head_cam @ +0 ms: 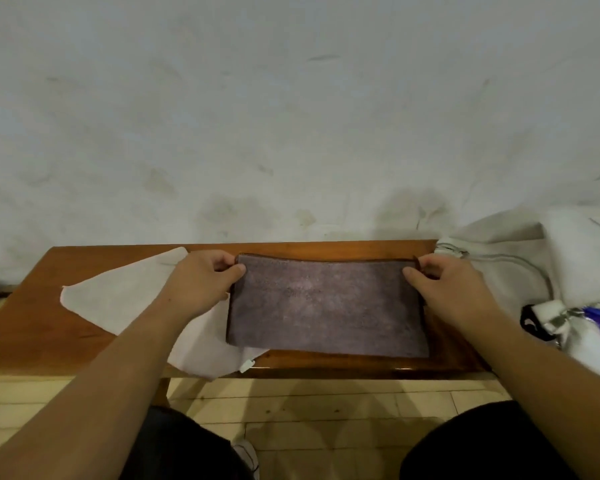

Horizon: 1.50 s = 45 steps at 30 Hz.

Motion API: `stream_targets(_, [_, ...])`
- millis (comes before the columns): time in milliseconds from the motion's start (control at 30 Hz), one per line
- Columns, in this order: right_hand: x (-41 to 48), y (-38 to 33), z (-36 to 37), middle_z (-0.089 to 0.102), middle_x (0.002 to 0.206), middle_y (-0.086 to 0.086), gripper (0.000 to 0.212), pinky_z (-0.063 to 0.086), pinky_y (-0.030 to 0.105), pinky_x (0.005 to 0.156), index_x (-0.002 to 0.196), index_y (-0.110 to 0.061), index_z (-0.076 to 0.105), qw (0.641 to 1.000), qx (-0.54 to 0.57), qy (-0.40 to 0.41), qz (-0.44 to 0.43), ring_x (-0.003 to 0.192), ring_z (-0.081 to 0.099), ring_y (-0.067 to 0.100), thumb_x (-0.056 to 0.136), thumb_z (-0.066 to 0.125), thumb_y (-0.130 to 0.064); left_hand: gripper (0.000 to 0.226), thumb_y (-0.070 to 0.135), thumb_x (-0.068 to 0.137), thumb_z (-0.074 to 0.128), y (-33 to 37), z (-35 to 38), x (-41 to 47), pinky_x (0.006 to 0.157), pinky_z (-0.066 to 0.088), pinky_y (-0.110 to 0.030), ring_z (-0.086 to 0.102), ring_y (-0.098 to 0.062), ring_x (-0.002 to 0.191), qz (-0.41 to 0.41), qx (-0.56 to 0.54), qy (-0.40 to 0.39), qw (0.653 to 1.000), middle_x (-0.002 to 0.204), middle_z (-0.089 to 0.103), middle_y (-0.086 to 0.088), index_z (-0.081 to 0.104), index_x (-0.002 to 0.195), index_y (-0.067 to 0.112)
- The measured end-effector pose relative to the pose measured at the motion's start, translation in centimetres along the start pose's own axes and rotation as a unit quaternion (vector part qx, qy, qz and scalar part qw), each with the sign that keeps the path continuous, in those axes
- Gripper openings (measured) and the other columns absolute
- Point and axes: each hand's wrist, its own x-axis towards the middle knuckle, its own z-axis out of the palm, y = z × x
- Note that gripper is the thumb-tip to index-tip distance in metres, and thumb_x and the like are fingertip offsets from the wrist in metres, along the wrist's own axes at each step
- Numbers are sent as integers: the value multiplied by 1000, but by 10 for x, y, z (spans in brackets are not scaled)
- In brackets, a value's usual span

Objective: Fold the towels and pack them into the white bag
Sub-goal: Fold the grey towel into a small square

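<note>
A grey-purple towel (326, 306) lies flat on the wooden table (32, 327), folded into a wide rectangle with its long edges running from 9 to 3 o'clock. The left hand (201, 282) holds the far corner at about 10 o'clock of the towel: its thumb presses on the top face and the fingers (224, 262) curl under the edge, so they are clamped on the cloth. The right hand (447, 285) does the same at the far corner at about 2 o'clock, thumb on top and fingers (430, 263) wrapped round the edge, also pinched shut on the towel. The far edge between the two hands sits slightly raised off the table, while the near edge at 6 o'clock rests on the wood close to the table's front rim.

A white towel (125, 299) lies spread at 9 o'clock of the grey-purple one, partly beneath it and beneath the left forearm, with one corner hanging over the table's front edge. At 3 o'clock, just past the right hand, a white bag (499, 268) with a zip slumps on the table's end against the wall.
</note>
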Motion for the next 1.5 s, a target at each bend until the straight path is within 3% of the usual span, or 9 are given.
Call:
stream_targets(267, [16, 12, 26, 61, 86, -18, 11, 44, 30, 78, 98, -40, 60, 997, -63, 19, 37, 87, 60, 16, 92, 68, -38, 23, 41, 88, 74, -31, 36, 32, 77, 61, -41, 68, -14, 87, -44, 47, -26, 998, 96, 70, 8, 68, 103, 25])
stream_targets(567, [16, 7, 29, 55, 78, -22, 2, 28, 12, 53, 98, -31, 63, 996, -70, 31, 54, 67, 49, -3, 97, 61, -32, 10, 37, 94, 68, -20, 36, 39, 69, 44, -16, 59, 6, 82, 22, 68, 21, 997, 86, 66, 22, 67, 85, 32])
stream_targets(867, [11, 1, 30, 62, 69, -9, 13, 39, 7, 53, 93, -28, 62, 997, -56, 32, 38, 57, 53, 5, 90, 64, -16, 14, 47, 91, 67, -22, 51, 48, 71, 44, -28, 63, -12, 87, -11, 107, 34, 994, 86, 66, 14, 65, 86, 33])
stream_targets(967, [10, 0, 33, 65, 89, -6, 27, 36, 10, 57, 111, -29, 60, 996, -85, 5, 26, 67, 53, 2, 90, 63, -14, 16, 51, 90, 65, -21, 56, 49, 76, 52, -34, 63, -16, 91, -33, 130, 26, 991, 84, 60, 18, 58, 88, 37])
stream_targets(1067, [5, -3, 38, 47, 112, 4, 50, 44, 31, 78, 135, -29, 50, 982, -188, 16, -12, 90, 51, 18, 87, 64, -20, 26, 51, 92, 62, -11, 55, 41, 84, 54, -42, 59, -20, 103, -23, 152, 50, 987, 102, 62, 10, 55, 109, 34])
stream_targets(1167, [-14, -18, 50, 45, 128, 7, 54, 44, 43, 97, 141, -25, 51, 955, -266, 60, -116, 116, 45, 26, 89, 60, -39, 39, 44, 96, 56, 12, 64, 15, 98, 47, -42, 48, -24, 119, 111, 191, 96, 971, 127, 52, -1, 52, 130, 26])
stream_targets(1267, [-35, -22, 79, 21, 165, 6, 64, 18, 48, 123, 156, -32, 31, 948, -272, -50, -157, 154, 16, 27, 98, 35, -59, 53, 50, 100, 40, 26, 95, -24, 121, 21, -38, 27, -18, 144, 188, 222, -21, 956, 157, 29, 5, 35, 150, 34])
stream_targets(1333, [-44, -14, 98, -2, 171, 4, 70, -1, 50, 125, 162, -37, 10, 937, -298, -105, -152, 157, -8, 25, 99, 17, -68, 62, 58, 100, 18, 16, 116, -37, 123, 1, -38, 4, -16, 154, 179, 285, -66, 939, 168, 6, 6, 13, 158, 37])
stream_targets(1500, [-44, -1, 99, -13, 170, 0, 78, -6, 53, 125, 159, -45, -6, 938, -311, -94, -124, 156, -16, 27, 91, 9, -80, 73, 72, 95, 6, -12, 111, -29, 126, -3, -45, -11, -15, 155, 166, 330, -45, 928, 168, -8, 7, -3, 159, 40])
